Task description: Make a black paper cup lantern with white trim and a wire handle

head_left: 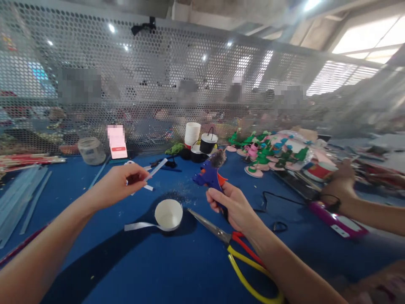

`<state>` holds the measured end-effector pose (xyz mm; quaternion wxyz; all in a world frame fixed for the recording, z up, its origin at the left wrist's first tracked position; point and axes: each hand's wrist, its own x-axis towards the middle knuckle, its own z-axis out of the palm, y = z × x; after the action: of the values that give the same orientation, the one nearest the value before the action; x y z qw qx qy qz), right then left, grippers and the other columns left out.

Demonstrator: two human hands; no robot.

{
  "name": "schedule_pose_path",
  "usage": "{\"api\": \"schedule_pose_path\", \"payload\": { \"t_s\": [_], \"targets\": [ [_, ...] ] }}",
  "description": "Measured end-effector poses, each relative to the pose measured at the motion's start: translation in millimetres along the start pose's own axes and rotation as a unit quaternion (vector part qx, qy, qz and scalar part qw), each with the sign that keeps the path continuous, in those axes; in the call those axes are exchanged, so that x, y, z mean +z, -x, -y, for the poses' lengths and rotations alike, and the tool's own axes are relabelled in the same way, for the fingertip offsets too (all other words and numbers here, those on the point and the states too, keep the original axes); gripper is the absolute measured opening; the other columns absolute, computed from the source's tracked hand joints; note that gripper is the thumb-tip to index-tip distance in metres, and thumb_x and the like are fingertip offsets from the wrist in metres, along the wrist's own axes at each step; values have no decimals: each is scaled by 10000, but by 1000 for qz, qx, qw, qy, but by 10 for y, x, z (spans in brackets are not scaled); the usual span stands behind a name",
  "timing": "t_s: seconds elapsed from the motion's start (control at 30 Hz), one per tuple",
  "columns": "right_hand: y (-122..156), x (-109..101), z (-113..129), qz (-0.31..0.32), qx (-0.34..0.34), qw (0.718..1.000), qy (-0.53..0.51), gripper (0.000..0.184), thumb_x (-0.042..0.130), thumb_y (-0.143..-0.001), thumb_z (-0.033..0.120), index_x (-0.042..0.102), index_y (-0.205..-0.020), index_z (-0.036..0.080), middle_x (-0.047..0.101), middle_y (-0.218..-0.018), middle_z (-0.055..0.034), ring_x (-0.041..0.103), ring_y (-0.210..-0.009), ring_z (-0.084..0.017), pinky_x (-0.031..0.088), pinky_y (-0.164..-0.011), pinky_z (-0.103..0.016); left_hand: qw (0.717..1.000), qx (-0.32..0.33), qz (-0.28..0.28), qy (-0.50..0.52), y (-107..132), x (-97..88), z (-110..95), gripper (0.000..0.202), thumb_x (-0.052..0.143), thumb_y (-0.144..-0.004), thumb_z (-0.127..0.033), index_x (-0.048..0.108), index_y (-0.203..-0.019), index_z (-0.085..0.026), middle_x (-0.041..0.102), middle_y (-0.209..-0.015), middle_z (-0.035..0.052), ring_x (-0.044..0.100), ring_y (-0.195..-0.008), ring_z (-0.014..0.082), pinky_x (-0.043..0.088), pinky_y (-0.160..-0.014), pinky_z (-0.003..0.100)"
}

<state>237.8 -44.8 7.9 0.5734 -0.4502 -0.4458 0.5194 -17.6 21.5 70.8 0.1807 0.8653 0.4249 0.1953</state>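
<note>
My left hand (129, 179) is closed in a pinch on a short, straight, translucent glue stick (157, 169), which points up and right. White strips (148, 188) lie just behind those fingers. My right hand (232, 202) is wrapped round the handle of a blue glue gun (212, 174) with an orange trigger; its nozzle end looks dirty. Between my hands, a small white paper cup (168, 214) stands on the blue table, with a white strip (141, 226) stretching left from it. Large scissors (221, 234) with red and yellow handles lie beneath my right forearm, blades toward the cup.
Long translucent sticks (23, 198) lie left, near a clear jar (91, 150) and a lit phone (118, 143). Stacked white cups (192, 134), a black cup (208, 143) and green figures (262, 156) stand behind. Right are a purple power strip (337, 219) and another person's arm (363, 207).
</note>
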Motion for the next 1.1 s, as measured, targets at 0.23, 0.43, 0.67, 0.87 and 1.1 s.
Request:
{"api": "schedule_pose_path", "payload": {
  "t_s": [0.23,0.43,0.67,0.87,1.1],
  "targets": [
    [61,32,100,6,-16,999,-50,260,647,-650,367,492,-665,158,532,-529,45,422,-413,-41,282,-357,-165,998,45,8,-36,80,99,-325,222,454,-776,-320,602,-800,-157,571,-660,9,489,-574,103,383,-529,206],
    [70,25,82,26,-8,998,-57,252,626,-678,366,500,-639,152,528,-528,43,428,-410,-36,285,-354,-154,997,51,50,-3,136,213,-570,216,450,-777,-301,597,-717,-154,572,-607,-5,488,-519,91,365,-486,188],
    [75,14,48,26,-16,999,-30,249,610,-699,369,495,-647,155,520,-539,43,415,-413,-35,279,-349,-150,996,23,79,38,135,294,-611,196,444,-770,-273,595,-721,-158,572,-608,-10,478,-523,88,364,-493,185],
    [89,6,21,26,-41,998,43,240,564,-740,379,496,-677,158,514,-572,37,408,-433,-38,291,-363,-157,993,-22,90,69,143,298,-638,217,441,-765,-294,602,-722,-156,567,-588,-13,462,-517,92,350,-482,189],
    [122,3,56,25,-69,986,150,213,530,-757,375,492,-777,167,496,-557,46,392,-422,-50,308,-377,-179,987,-48,93,125,165,374,-635,236,439,-767,-318,595,-713,-149,566,-608,-10,471,-555,100,356,-504,192]
  ]
}}
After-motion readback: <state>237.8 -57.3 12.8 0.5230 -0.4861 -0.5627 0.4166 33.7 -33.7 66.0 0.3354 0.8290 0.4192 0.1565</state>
